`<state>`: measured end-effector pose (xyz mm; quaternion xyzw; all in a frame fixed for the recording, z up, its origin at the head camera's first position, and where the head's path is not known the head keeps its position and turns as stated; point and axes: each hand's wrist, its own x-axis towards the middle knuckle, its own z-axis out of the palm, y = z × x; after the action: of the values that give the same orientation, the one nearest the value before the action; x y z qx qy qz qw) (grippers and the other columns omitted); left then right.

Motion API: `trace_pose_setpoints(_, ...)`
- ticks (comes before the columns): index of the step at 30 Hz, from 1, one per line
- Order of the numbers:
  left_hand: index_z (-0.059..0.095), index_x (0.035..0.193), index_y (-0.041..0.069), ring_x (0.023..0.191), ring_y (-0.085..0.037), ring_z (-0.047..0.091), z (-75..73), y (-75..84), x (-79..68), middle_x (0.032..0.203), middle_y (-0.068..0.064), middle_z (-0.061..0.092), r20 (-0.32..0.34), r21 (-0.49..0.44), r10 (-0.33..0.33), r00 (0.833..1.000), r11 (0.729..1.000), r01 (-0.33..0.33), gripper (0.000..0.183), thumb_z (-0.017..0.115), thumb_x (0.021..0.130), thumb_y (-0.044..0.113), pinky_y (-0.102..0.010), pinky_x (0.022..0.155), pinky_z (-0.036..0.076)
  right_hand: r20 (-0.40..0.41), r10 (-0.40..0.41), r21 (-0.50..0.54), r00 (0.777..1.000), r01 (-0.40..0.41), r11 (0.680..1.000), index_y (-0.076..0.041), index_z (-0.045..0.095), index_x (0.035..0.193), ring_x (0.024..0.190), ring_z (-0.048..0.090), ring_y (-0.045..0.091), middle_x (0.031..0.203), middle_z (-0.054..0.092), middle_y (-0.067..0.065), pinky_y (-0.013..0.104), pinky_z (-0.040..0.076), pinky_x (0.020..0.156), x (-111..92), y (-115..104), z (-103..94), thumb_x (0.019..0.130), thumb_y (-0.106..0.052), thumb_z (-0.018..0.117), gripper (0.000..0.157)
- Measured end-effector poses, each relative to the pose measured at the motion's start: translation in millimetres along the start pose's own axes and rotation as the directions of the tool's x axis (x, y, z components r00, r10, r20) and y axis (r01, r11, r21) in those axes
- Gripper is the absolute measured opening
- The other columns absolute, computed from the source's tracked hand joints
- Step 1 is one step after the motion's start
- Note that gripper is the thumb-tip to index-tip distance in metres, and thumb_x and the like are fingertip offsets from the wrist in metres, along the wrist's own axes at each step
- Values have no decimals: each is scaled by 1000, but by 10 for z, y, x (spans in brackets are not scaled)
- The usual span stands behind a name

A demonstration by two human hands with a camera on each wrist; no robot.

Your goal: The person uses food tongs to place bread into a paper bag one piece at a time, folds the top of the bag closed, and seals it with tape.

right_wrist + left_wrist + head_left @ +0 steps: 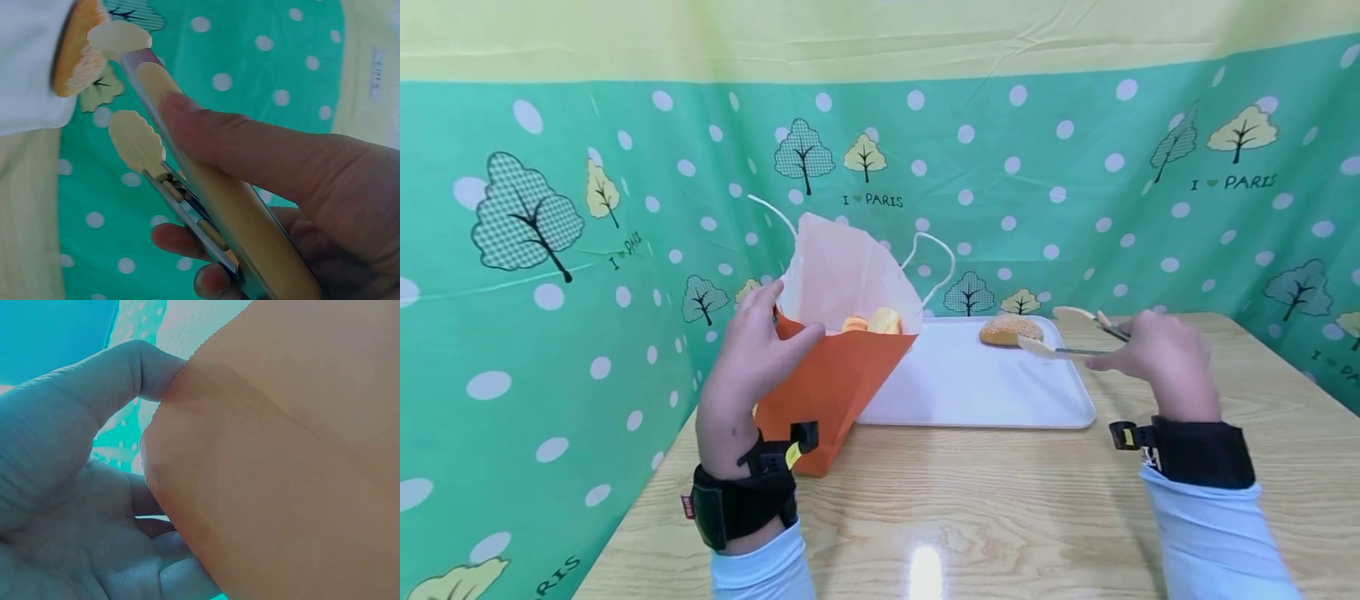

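Observation:
At the rim of a leaning orange paper bag [820, 400], my left hand [760, 342] holds its left side, the thumb across the opening. In the left wrist view, the thumb and fingers partly disappear behind the bag's paper [281, 450]. Bread pieces [883, 321] show inside the bag's white-lined mouth. My right hand [1168, 354] grips tongs [219, 206], the thumb along the upper arm and fingers under the lower one. The tongs' cream scalloped tips are spread apart. One tip overlaps the near edge of a sesame-topped bun [1003, 331] in the head view.
The bun lies at the back right of a white tray [977, 383] on a wooden table [985, 508]. The bag covers the tray's left end. White string handles [951, 267] stick up from the bag. A green dotted curtain [1045, 183] hangs behind and to the left.

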<state>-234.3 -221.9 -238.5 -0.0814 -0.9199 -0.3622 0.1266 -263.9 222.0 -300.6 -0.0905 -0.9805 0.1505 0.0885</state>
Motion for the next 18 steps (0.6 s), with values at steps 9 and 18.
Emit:
trace_pose_setpoints(9,20,161,2,151,-40,19,-2,24,-11,168,-19,13,4,2,5,1000,1000,-5,84,61,94,32,-58,109,42,76,55,-8,996,-55,998,10,63,103,77,54,35,86,56,19,39,46,58,197,55,268,75,-53,83,71)
trace_pose_setpoints(18,20,161,2,149,-40,24,5,19,-3,167,-19,13,4,-2,2,1000,1000,-2,85,61,94,33,-58,108,44,273,-85,18,958,83,996,17,58,127,89,60,39,105,63,30,47,53,72,180,100,121,72,-60,83,98)
